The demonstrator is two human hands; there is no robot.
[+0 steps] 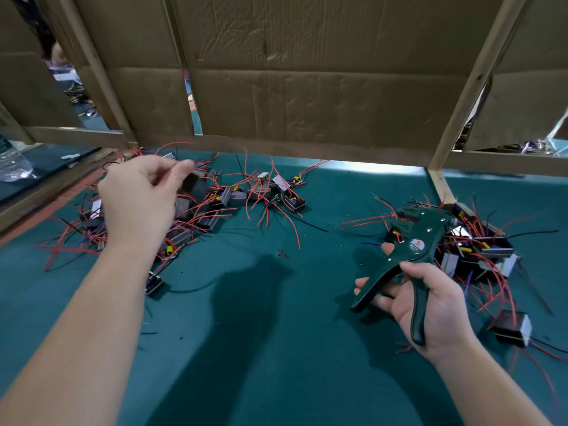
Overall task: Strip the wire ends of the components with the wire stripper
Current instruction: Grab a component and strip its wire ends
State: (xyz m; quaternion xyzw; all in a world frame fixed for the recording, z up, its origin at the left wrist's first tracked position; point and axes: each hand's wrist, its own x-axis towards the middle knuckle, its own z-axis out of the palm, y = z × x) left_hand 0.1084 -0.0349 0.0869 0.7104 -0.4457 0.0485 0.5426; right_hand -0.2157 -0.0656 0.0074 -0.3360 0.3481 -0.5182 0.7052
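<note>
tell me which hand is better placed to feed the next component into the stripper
Left. The left hand pinches a dark component over the left pile; the right hand is full, gripping the wire stripper handles.

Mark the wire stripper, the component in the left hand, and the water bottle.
wire stripper (415,245): head view, on the round label near its pivot.
component (191,181): head view, on its dark, blurred body.
water bottle (12,162): head view, on its clear side at the left edge.

Cardboard wall (307,72), plastic bottle (12,164) (far left).
</note>
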